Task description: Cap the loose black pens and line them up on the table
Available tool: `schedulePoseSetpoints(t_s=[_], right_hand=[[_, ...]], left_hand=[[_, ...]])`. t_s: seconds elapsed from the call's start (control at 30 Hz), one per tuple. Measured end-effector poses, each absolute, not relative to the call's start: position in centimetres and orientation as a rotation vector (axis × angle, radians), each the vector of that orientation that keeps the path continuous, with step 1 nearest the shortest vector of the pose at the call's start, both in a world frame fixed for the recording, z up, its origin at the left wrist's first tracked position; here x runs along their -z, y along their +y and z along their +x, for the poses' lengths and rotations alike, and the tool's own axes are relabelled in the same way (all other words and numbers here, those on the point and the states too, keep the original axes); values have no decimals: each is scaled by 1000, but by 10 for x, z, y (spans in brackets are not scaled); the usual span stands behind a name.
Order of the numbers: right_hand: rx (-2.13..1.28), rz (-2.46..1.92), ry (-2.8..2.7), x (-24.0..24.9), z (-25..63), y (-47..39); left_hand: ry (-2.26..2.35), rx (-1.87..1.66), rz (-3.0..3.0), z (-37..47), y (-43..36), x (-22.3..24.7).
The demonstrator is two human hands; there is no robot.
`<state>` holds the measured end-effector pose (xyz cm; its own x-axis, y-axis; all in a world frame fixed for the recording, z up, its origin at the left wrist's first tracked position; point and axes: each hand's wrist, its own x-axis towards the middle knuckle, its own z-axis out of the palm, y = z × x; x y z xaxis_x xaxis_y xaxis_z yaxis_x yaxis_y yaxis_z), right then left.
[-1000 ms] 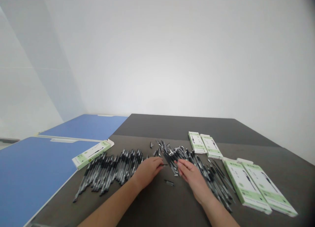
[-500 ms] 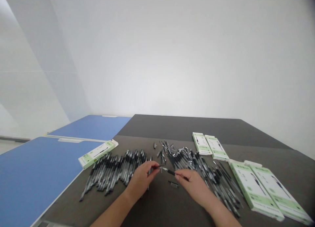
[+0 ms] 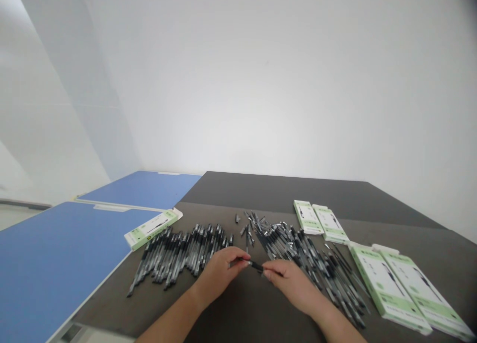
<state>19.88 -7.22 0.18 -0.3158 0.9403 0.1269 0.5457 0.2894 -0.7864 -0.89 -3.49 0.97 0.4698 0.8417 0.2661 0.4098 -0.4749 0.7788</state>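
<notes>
My left hand (image 3: 222, 268) pinches one end of a black pen (image 3: 256, 266) between thumb and fingertips. Its other end sits in the closed fingers of my right hand (image 3: 288, 281), so the pen spans the short gap between both hands. Fingers cover its two ends. Left of my hands lies a row of capped pens (image 3: 179, 258), clear with black grips. To the right spreads a pile of pen barrels (image 3: 313, 263). Small loose caps (image 3: 278, 231) and other pen parts lie beyond my hands.
A green-and-white pen box (image 3: 152, 229) lies at the left, touching the row. Two smaller-looking boxes (image 3: 308, 218) stand at the back right, and two more boxes (image 3: 391, 288) lie nearer on the right. Blue tabletops (image 3: 67, 263) adjoin the dark table (image 3: 238, 308).
The pen and the small dark piece, apart before, now meet between my hands. My right hand has shifted slightly nearer, and the loose piece beside it no longer shows.
</notes>
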Motion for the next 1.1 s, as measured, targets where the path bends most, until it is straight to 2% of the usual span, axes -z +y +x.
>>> schedulePoseSetpoints(t_s=[0.27,0.43,0.57,0.73,0.9,1.1], right_hand=[[-930,-1403,-1803,14,192,-72],[-933,-1741,-1811,24,155,-69],[-711,-1950,-1946,11,122,-63],[-457,-1943,-2066,-2,100,-62],[-343,-1993,-2070,-2,122,-62],[-87,-2288,-1883,-20,204,-45]], left_hand=[[1396,-1213,2089,-53,-34,13],[1491,-1258,2190,-61,-34,24],[1485,-1222,2244,-58,-33,24],[1467,-1179,2261,-59,-34,25],[1472,-1178,2244,-60,-36,26],[1420,-1194,2258,-55,-38,25]])
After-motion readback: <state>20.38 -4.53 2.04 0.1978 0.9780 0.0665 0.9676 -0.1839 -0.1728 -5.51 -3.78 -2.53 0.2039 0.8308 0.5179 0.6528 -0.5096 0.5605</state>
